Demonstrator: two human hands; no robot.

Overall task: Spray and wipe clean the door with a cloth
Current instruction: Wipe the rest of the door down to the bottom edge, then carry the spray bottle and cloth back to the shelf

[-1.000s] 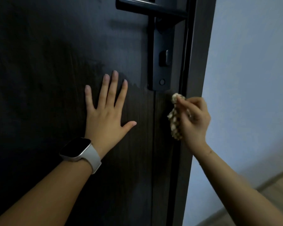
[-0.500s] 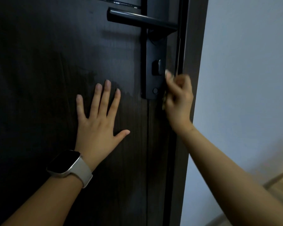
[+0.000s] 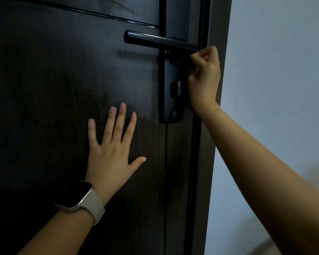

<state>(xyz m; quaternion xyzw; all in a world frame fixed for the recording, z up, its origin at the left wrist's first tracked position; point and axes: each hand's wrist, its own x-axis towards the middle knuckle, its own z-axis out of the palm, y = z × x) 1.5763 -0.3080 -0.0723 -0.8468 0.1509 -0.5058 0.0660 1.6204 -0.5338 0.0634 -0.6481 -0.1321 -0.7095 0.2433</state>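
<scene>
A dark wood-grain door (image 3: 53, 80) fills the left and middle of the head view. My left hand (image 3: 111, 153) lies flat on it with fingers spread, below and left of the black lever handle (image 3: 158, 41). My right hand (image 3: 203, 78) is closed into a fist against the door's right edge, beside the black lock plate (image 3: 173, 92) and just under the handle's root. The patterned cloth is hidden inside that fist in this frame. A damp, shinier patch shows on the door above my left fingers.
The dark door frame (image 3: 213, 126) runs down the right of the door. A pale wall (image 3: 274, 89) lies beyond it. A light-banded smartwatch (image 3: 77, 199) sits on my left wrist. No spray bottle is in view.
My right hand has slid upward along the door edge from below the lock plate to just under the handle, and the cloth has gone out of sight. My left hand stayed pressed flat.
</scene>
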